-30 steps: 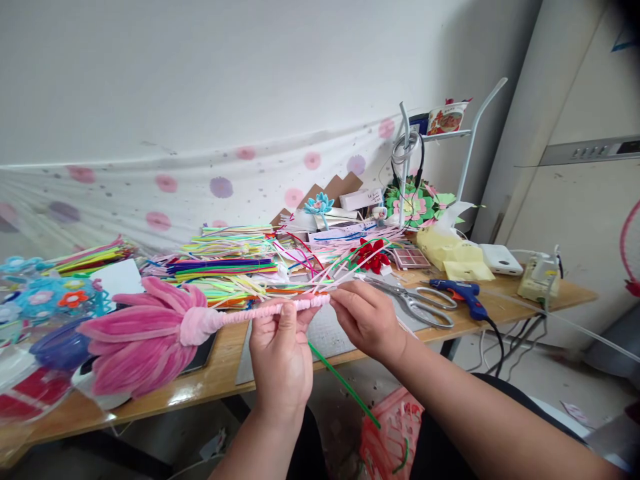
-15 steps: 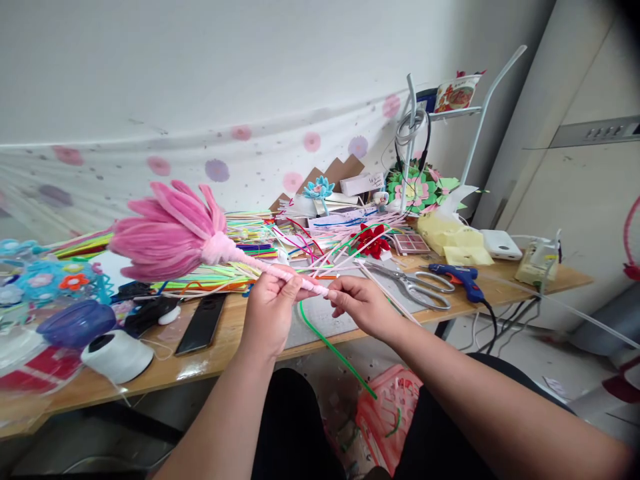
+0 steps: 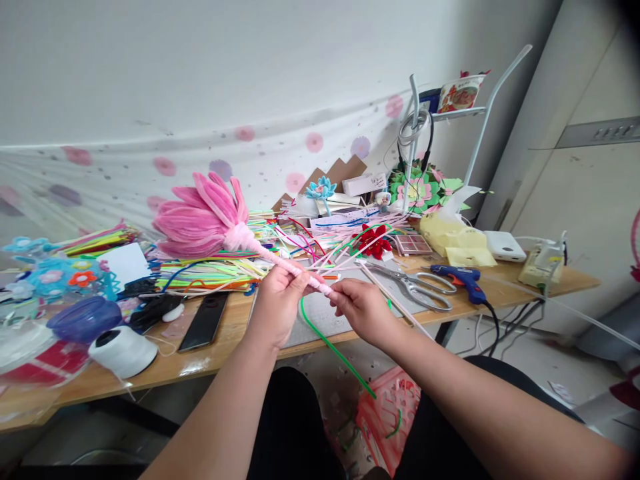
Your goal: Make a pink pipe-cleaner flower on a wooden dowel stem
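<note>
A large pink fuzzy flower (image 3: 200, 217) points up and left, its pale pink wrapped stem (image 3: 270, 257) slanting down to the right. My left hand (image 3: 280, 297) is closed round the stem, thumb on top. Close beside it, my right hand (image 3: 363, 307) pinches the stem's lower end between thumb and fingers. Beneath the hands lies a grey mat (image 3: 320, 325), partly hidden by them. A green pipe cleaner (image 3: 335, 351) hangs from the mat over the table's front edge.
Scissors (image 3: 415, 287) and a blue glue gun (image 3: 463, 280) lie right of the mat. A phone (image 3: 204, 321), a thread cone (image 3: 123, 352) and a blue bowl (image 3: 84, 319) stand left. Pipe cleaners (image 3: 215, 273) spread behind. Below is a pink basket (image 3: 387, 417).
The flower head has swung right and slightly up, with the stem now steeper. Both hands keep their hold on the stem and have barely moved.
</note>
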Tool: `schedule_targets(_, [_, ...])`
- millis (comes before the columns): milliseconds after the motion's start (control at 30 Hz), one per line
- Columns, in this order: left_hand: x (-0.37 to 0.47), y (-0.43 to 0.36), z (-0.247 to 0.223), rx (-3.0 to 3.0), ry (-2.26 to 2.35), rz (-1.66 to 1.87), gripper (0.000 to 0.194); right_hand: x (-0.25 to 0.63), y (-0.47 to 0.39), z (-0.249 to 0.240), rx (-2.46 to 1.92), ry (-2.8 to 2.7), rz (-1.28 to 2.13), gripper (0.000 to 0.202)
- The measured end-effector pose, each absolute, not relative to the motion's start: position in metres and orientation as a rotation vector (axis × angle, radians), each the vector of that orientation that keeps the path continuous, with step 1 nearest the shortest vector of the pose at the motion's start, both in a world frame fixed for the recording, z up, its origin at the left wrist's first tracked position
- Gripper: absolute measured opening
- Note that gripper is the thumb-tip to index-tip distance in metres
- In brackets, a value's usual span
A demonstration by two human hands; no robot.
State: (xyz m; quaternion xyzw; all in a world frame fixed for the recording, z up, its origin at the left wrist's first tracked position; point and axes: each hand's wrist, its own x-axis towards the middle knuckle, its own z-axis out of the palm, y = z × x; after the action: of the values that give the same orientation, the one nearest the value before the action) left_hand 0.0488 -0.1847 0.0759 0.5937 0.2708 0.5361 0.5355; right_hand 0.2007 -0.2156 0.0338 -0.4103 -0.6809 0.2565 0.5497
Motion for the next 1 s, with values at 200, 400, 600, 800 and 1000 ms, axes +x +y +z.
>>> schedule_targets(200, [0.046, -0.177, 0.081, 1.518, 0.665, 1.213, 0.012, 0.193, -0.214, 0.032, -0.878, -1.371, 1.006, 0.027])
schedule_targets(400, [0.041, -0.169, 0.087, 1.600, 0.635, 1.166, 0.011, 0.183, -0.215, 0.034, -0.717, -1.103, 1.309, 0.032])
schedule_targets(600, [0.045, -0.163, 0.091, 1.630, 0.613, 1.214, 0.009, 0.179, -0.213, 0.039, -0.612, -0.972, 1.409, 0.031])
schedule_targets(800, [0.053, -0.165, 0.098, 1.622, 0.633, 1.140, 0.013, 0.182, -0.209, 0.035, -0.592, -0.965, 1.414, 0.031])
schedule_targets(1000, [0.061, -0.162, 0.097, 1.590, 0.685, 1.139, 0.013, 0.194, -0.207, 0.033, -0.713, -1.152, 1.261, 0.036])
